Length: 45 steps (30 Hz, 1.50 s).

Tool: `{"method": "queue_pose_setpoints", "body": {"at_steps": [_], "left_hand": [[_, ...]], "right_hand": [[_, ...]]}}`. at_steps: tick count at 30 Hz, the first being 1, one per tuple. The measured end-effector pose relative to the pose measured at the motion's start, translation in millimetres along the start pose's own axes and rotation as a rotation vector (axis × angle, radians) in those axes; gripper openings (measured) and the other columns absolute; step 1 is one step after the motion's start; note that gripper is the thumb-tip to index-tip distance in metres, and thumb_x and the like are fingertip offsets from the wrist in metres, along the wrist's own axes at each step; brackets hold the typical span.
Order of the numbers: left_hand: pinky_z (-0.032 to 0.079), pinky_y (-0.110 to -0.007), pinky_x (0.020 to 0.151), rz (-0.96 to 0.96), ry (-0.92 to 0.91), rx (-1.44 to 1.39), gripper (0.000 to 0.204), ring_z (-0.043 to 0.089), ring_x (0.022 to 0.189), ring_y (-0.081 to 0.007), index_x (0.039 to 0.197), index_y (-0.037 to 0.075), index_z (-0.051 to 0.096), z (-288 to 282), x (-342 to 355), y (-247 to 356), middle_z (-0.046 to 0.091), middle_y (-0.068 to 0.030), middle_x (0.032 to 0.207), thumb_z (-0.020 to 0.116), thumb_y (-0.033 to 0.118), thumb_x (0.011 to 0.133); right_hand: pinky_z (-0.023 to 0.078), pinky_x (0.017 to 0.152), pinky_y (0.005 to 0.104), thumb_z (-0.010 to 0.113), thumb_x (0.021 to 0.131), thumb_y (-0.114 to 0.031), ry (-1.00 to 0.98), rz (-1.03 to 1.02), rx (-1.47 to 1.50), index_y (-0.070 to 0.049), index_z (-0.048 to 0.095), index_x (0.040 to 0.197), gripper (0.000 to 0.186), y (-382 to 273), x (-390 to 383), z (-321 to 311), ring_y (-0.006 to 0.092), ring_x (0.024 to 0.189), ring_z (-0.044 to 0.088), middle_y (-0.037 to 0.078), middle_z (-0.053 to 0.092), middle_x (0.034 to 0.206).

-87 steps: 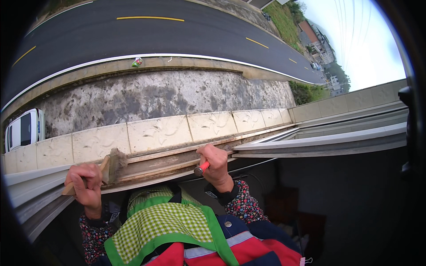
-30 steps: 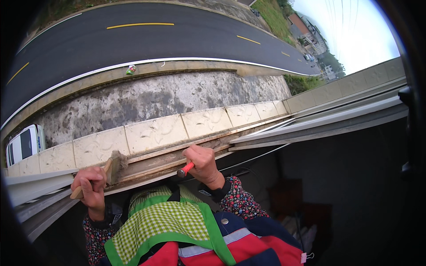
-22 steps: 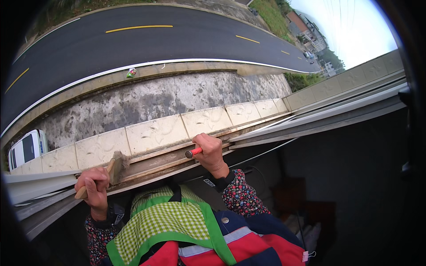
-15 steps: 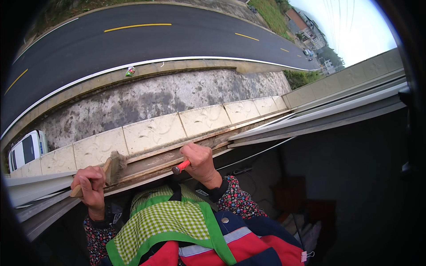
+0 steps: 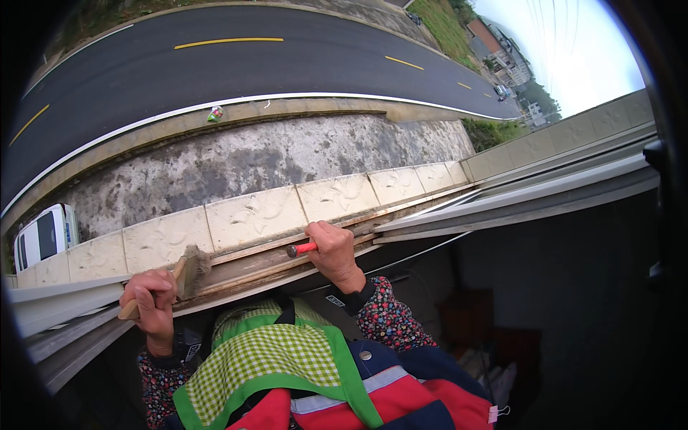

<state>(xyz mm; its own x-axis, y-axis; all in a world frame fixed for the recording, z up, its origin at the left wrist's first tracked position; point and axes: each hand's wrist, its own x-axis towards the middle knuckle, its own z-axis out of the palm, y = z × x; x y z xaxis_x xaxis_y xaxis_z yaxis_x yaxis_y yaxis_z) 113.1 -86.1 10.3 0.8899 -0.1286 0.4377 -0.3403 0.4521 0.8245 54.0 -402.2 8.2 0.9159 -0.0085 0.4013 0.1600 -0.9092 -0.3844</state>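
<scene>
My left hand (image 5: 150, 304) is closed around the wooden handle of a brush (image 5: 193, 269), whose dusty, pale bristles rest at the left part of a grimy window track (image 5: 254, 265). My right hand (image 5: 331, 254), also closed, grips a red-handled tool (image 5: 303, 249) with its metal-capped end pointing left; its far end is hidden in or behind the hand. That hand is over the track, right of the brush. Just beyond the track runs a ledge of cream tiles (image 5: 251, 218) with raised patterns.
White sliding window frames (image 5: 523, 190) flank the track at right and left (image 5: 64, 301). Below outside lie a stained concrete strip (image 5: 287, 147), a white car (image 5: 44, 240), bushes (image 5: 494, 132) and a road (image 5: 322, 72). A dark room with brown furniture (image 5: 466, 315) is at lower right.
My right hand has shifted back and forth along the track, most recently slightly up and right. My left hand keeps its grip on the brush. The view has shifted slightly.
</scene>
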Motion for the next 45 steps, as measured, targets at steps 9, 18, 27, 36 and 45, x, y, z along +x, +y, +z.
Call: {"method": "queue_pose_setpoints", "body": {"at_steps": [9,18,27,36,45], "left_hand": [[0.026,-0.028,0.045,-0.039,-0.001,0.004,0.044,0.029,0.048,-0.0089,0.086,0.0,0.054,-1.4,4.3,-0.2,0.034,0.0013,0.057,0.044,0.037,0.108],[0.024,-0.028,0.044,-0.051,-0.017,-0.057,0.044,0.027,0.046,-0.0085,0.086,0.0,0.054,-4.2,11.2,-2.0,0.032,0.0019,0.056,0.043,0.037,0.108],[0.025,-0.028,0.045,-0.064,-0.048,-0.068,0.044,0.028,0.047,-0.0086,0.086,0.0,0.054,-7.3,12.1,-1.9,0.032,0.0022,0.056,0.043,0.036,0.108],[0.025,-0.028,0.045,-0.075,-0.054,-0.082,0.044,0.027,0.046,-0.0083,0.085,0.0,0.054,-11.2,13.7,-4.1,0.033,0.0018,0.056,0.042,0.035,0.108],[0.022,-0.026,0.046,-0.12,-0.088,-0.085,0.043,0.026,0.047,-0.0067,0.086,0.001,0.054,-9.3,22.7,-5.8,0.031,0.0038,0.057,0.042,0.036,0.109]], "right_hand": [[0.045,0.053,0.0425,0.064,0.064,0.001,-0.038,0.018,-0.003,-0.006,0.05,0.074,0.019,-12.6,-1.2,9.6,0.0321,0.061,0.058,0.011,0.05,0.067],[0.044,0.051,0.0401,0.065,0.069,0.001,-0.042,-0.128,0.253,-0.004,0.059,0.08,0.014,-44.0,-3.2,-0.4,0.0318,0.058,0.057,0.011,0.052,0.066],[0.043,0.049,0.0391,0.066,0.068,-0.002,0.158,-0.155,0.149,-0.002,0.059,0.077,0.012,-37.1,-5.7,-24.2,0.0287,0.055,0.055,0.009,0.047,0.063],[0.042,0.047,0.0378,0.066,0.061,0.003,0.207,-0.102,0.164,-0.001,0.061,0.079,0.019,-63.6,-39.7,-19.4,0.0283,0.053,0.054,0.009,0.047,0.063],[0.04,0.048,0.0405,0.064,0.066,-0.002,0.134,-0.045,0.232,-0.003,0.05,0.071,0.015,-75.8,-30.6,-11.3,0.0304,0.054,0.051,0.011,0.043,0.063]]}}
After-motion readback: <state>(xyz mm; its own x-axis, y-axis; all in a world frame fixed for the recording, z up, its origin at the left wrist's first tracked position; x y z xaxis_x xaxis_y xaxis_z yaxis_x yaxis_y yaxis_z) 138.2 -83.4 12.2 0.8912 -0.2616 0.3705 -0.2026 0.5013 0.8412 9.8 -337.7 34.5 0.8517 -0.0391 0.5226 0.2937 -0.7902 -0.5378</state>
